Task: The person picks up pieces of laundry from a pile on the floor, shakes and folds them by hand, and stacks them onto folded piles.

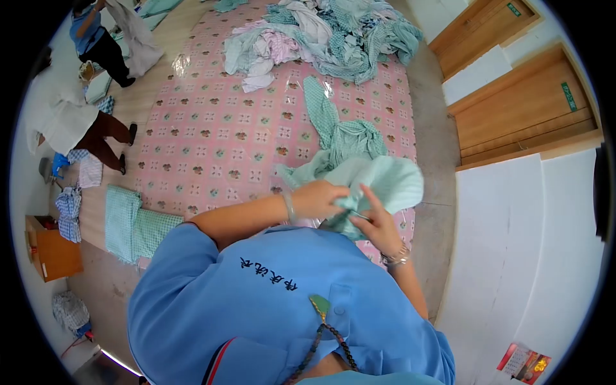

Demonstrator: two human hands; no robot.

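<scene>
My left hand (319,199) is closed on a bunched part of a pale green checked cloth (388,179) in front of my chest. Just to its right, my right hand (380,230) lies against the same cloth, with thumb and forefinger spread apart. The cloth's far side billows up beyond my hands, and its lower edge hangs toward my shirt. Behind it, another crumpled green checked cloth (350,136) stretches away over the pink patterned table cover (212,135).
A big heap of green, white and pink cloths (333,38) covers the table's far end. Folded green checked cloths (138,224) lie at the left edge. Two people stand on the left, one in a white top (64,119), the other holding a grey cloth (135,42). Wooden doors (523,109) line the right wall.
</scene>
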